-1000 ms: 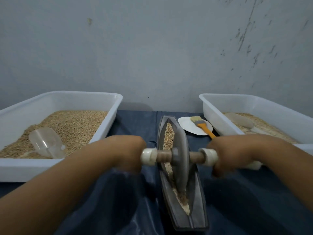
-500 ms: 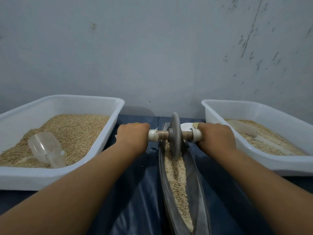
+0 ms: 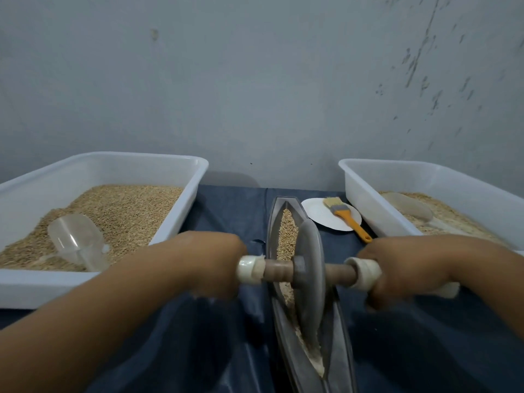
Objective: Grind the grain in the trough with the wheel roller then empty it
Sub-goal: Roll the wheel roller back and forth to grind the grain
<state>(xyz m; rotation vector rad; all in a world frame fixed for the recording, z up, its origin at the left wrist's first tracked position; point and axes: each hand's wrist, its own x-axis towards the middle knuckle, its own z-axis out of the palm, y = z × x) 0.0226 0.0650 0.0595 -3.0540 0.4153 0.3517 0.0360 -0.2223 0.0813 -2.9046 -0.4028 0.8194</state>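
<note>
Both hands hold the wheel roller by its axle, the left hand curled round one white-taped end and the right hand round the other, each grip wrapped tight on its handle. The disc stands in the narrow trough on the blue-covered counter, with grain heaped beyond it. If one hand pushes harder, the disc may tilt, ride up the trough wall and spill grain, or shove the trough askew
</note>
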